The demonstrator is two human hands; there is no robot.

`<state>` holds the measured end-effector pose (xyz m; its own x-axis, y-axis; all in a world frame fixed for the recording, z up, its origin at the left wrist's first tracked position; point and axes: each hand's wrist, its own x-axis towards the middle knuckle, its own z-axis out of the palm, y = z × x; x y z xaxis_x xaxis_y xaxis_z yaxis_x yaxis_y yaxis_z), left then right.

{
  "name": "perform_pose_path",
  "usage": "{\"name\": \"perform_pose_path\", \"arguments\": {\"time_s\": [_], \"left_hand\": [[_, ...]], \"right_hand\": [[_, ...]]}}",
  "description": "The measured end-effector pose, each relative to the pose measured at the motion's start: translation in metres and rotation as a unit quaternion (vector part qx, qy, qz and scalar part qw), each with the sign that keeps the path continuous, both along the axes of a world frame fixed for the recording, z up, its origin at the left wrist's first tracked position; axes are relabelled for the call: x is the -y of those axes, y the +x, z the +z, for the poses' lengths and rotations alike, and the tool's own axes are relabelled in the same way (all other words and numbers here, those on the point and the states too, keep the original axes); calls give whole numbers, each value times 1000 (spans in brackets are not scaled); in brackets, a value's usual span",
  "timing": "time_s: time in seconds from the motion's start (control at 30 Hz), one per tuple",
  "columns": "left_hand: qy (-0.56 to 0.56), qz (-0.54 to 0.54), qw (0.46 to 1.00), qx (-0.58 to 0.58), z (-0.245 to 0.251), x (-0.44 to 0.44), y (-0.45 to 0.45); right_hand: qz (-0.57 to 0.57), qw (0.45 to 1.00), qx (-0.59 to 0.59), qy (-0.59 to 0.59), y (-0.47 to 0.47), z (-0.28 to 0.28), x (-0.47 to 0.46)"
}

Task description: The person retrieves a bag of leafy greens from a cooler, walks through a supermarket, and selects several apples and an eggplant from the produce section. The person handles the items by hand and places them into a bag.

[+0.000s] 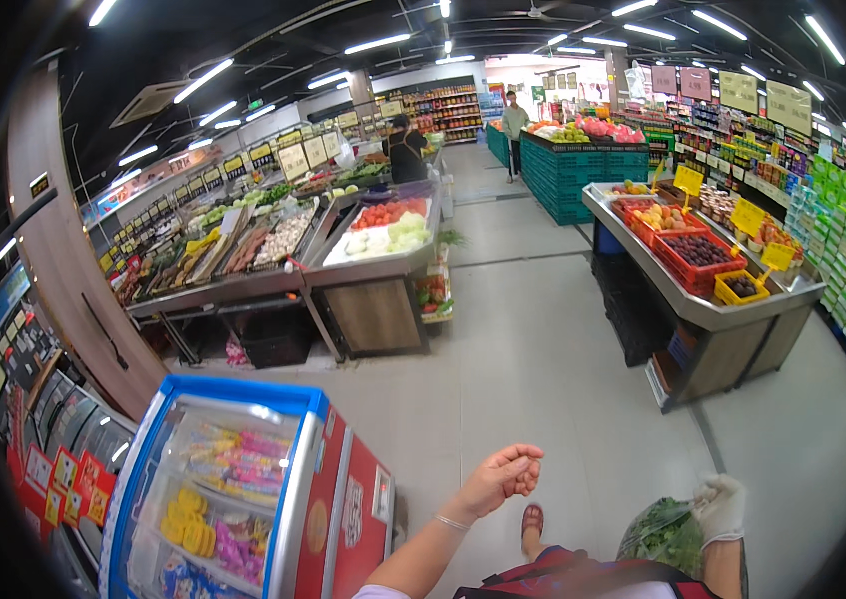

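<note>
My left hand is bare, with a thin bracelet at the wrist. Its fingers are loosely curled and nothing shows in them; it hangs in front of my body, to the right of a chest freezer. A white glove covers my right hand, low at the right. That hand grips a clear plastic bag of leafy greens, which hangs beside my apron. The bag's lower part is partly hidden by the apron and forearm. One foot in a dark red shoe shows on the floor.
A vegetable stand is ahead on the left, a fruit stand on the right. Between them a tiled aisle runs past stacked green crates. A person stands there; another person is by the vegetables.
</note>
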<state>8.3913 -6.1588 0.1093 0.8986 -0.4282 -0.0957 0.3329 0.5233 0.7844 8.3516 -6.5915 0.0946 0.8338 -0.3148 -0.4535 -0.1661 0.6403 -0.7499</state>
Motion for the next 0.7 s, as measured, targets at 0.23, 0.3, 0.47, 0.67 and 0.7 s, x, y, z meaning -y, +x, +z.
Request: {"name": "perform_pose_path", "arguments": {"time_s": [0.23, 0.3, 0.47, 0.67, 0.7], "left_hand": [[8, -15, 1000, 1, -1, -55, 234], [15, -8, 1000, 11, -3, -79, 293], [50, 21, 999, -4, 4, -126, 463], [84, -10, 983, 165, 36, -135, 724], [90, -18, 981, 169, 40, -132, 771]], "right_hand": [[97, 988, -10, 122, 284, -30, -83], [151, 978, 33, 142, 355, -10, -116], [149, 976, 115, 110, 541, 49, -203], [234, 950, 195, 72, 783, 99, -305], [253, 945, 196, 67, 820, 104, -316]]}}
